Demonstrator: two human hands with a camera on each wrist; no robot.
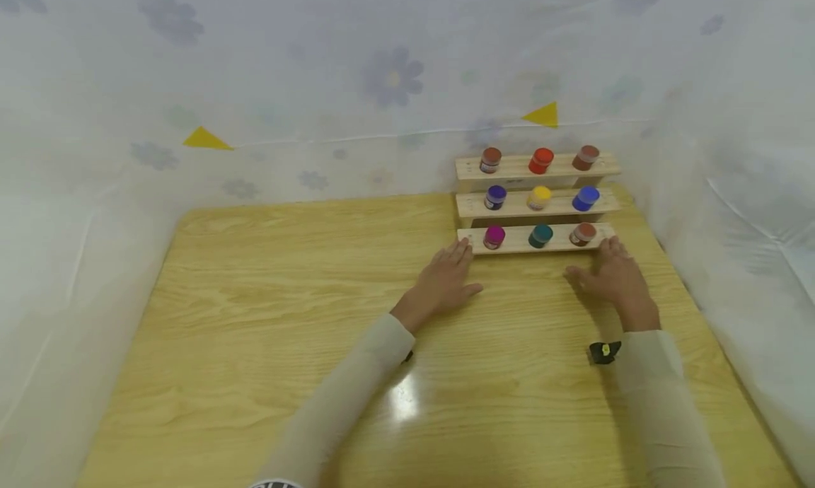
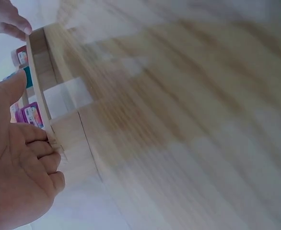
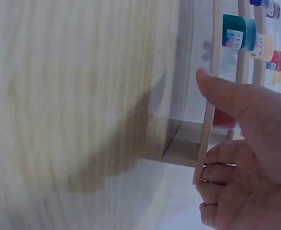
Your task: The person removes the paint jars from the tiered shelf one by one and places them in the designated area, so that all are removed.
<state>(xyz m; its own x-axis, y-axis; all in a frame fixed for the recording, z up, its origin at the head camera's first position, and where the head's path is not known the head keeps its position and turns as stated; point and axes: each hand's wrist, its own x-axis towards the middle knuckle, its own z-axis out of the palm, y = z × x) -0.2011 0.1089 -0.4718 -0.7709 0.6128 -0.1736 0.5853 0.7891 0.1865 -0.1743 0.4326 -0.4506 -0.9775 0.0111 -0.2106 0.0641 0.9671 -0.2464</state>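
Note:
A three-tier wooden rack (image 1: 522,246) stands at the table's back right, bearing several small paint jars. On its lowest tier are a magenta jar (image 1: 494,237), a teal jar (image 1: 540,235) and a brown jar (image 1: 582,234). My left hand (image 1: 443,279) touches the front left corner of that tier, thumb spread away. At the tier's right end, my right hand (image 1: 617,279) rests its fingertips on the corner. Both wrist views show the left fingers (image 2: 49,160) and right fingers (image 3: 217,175) slightly bent against the plank ends, with the thumbs apart from the wood.
On the middle tier sit purple (image 1: 495,197), yellow (image 1: 539,198) and blue (image 1: 586,199) jars; the top tier holds a red jar (image 1: 541,160) between two brown ones. Behind the wood-grain table (image 1: 286,283) hangs a flowered white sheet (image 1: 318,85) with two yellow triangles.

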